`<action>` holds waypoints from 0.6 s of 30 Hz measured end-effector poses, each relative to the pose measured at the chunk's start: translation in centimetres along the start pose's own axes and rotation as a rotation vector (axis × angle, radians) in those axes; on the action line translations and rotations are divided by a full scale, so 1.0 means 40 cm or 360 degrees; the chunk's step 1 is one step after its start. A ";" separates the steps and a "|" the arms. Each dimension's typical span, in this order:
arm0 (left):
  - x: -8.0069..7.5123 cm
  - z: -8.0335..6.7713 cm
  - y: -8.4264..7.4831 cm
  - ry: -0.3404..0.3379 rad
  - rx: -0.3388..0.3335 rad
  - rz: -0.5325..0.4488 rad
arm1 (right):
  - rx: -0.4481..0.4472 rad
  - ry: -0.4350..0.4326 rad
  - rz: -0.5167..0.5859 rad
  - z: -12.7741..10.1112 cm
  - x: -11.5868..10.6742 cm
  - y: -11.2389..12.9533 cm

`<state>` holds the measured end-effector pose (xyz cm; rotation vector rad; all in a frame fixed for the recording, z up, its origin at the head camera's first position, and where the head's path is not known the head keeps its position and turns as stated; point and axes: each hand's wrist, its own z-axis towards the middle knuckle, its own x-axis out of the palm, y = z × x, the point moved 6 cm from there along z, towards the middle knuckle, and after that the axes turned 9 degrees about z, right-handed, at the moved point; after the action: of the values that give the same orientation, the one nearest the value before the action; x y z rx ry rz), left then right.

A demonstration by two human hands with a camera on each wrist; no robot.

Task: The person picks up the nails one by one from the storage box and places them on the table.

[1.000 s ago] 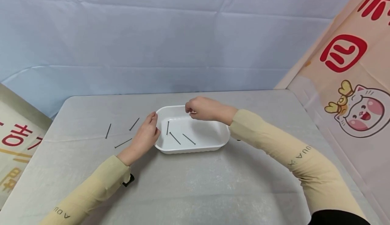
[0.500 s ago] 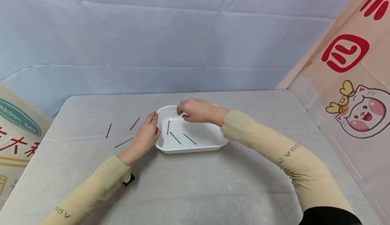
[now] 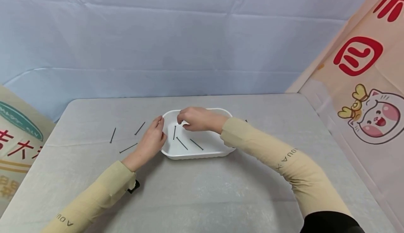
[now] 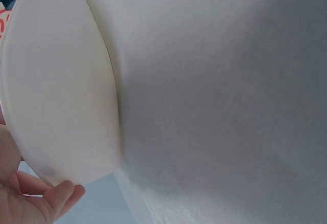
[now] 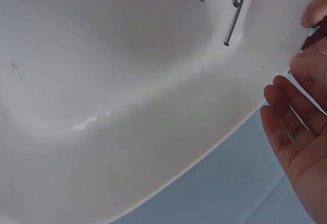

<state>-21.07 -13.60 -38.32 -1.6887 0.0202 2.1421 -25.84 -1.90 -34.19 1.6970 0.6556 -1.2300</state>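
A white tray [image 3: 199, 155] sits mid-table with three nails [image 3: 182, 143] lying on its floor toward the left end. My left hand [image 3: 150, 138] grips the tray's left end by the rim; in the left wrist view, fingers [image 4: 64, 196] touch the edge at the tray's lower corner. Over the tray's back left part is my right hand [image 3: 199, 118], its fingers loosely bent. No nail shows in the right hand [image 5: 306, 137] in the right wrist view, where part of the thumb side is cut off by the frame.
Several more nails lie on the grey tabletop [image 3: 202, 191]: some left of the left hand, such as one nail [image 3: 113, 135], and a nail tip [image 3: 246, 121] beside the right sleeve. A blue cloth backdrop [image 3: 195, 50] stands behind; printed banners [image 3: 363, 96] flank the sides.
My right hand has moved left and slightly nearer across the tray, and a nail tip now shows behind its sleeve. The left hand and the nails in the tray stay put.
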 end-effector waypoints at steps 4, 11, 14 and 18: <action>0.000 0.000 0.001 -0.0015 0.0010 -0.0009 | -0.0008 0.0018 -0.0024 0.013 0.015 -0.003; 0.000 -0.002 -0.001 -0.0073 0.0040 -0.0004 | -0.0019 0.0026 -0.0047 0.024 0.032 -0.004; 0.001 -0.003 -0.003 -0.0082 0.0056 -0.0001 | -0.0019 0.0033 -0.0059 0.028 0.037 -0.006; 0.000 -0.004 -0.003 -0.0081 0.0071 -0.0001 | -0.0028 0.0056 -0.0069 0.039 0.044 -0.005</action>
<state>-20.90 -13.54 -38.35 -1.6088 0.0524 2.1675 -26.05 -3.34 -36.05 1.7015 0.7258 -1.2234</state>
